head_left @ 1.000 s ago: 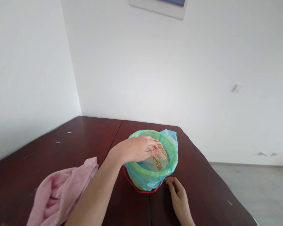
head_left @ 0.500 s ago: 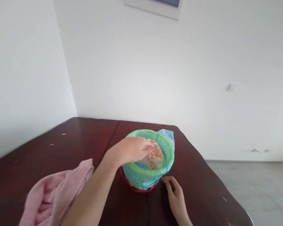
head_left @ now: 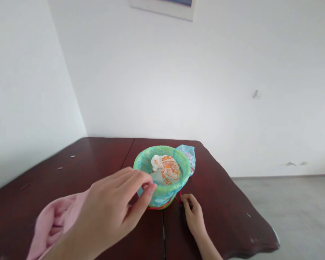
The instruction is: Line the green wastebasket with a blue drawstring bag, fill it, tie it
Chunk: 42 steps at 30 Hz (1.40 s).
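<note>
A green mesh wastebasket stands on the table, lined with a translucent blue bag folded over its rim. Inside lies a crumpled white plastic bag with orange print. My left hand hangs in front of the basket's near left side, its thumb and forefinger brought together; whatever is between them is hidden. Low at the right of the basket, my right hand pinches a thin red drawstring. More of this red string runs around the basket's lower part.
A pink cloth lies at the left, partly behind my left forearm. The dark red wooden table meets walls at the back and left and has a wavy right edge. Small scraps lie on its left. Grey floor shows beyond.
My left hand has drawn back from over the basket towards me, uncovering the white bag. My right hand stays on the red string. The view has shifted slightly.
</note>
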Each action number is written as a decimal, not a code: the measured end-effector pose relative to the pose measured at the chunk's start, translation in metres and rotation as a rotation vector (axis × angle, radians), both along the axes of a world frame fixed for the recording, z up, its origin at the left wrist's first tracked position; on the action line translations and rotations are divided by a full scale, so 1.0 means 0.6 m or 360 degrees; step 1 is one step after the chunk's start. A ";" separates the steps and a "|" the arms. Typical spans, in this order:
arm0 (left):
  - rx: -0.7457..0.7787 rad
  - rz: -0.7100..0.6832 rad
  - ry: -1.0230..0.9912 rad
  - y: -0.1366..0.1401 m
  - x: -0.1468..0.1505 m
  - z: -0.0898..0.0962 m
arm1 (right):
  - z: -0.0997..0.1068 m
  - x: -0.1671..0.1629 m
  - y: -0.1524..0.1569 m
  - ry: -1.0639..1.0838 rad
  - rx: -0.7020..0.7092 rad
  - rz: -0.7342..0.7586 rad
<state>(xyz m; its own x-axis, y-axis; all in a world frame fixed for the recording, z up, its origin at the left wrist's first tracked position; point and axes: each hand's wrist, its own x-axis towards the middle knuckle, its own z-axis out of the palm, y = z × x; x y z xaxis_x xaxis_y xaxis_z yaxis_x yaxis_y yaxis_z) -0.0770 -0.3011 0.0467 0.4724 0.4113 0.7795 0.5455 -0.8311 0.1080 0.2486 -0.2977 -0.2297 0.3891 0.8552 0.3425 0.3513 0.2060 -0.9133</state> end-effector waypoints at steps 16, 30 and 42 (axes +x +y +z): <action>0.0173 0.0111 0.0091 0.099 0.021 -0.225 | 0.012 -0.004 -0.003 -0.0045 0.0068 0.0001; -0.0358 -0.0065 0.0018 0.032 0.077 -0.138 | 0.079 -0.046 -0.047 -0.0546 0.0809 -0.0144; -0.0459 0.0060 0.0032 -0.002 0.150 -0.124 | 0.161 -0.125 -0.031 -0.0663 0.0886 -0.0376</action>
<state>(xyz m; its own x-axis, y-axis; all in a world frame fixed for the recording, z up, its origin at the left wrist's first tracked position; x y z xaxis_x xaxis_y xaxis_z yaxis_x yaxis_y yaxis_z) 0.0130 -0.3024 -0.0278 0.4667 0.6321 0.6186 0.5799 -0.7468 0.3257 0.1737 -0.3166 -0.1329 0.2845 0.4207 0.8614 0.7389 0.4763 -0.4767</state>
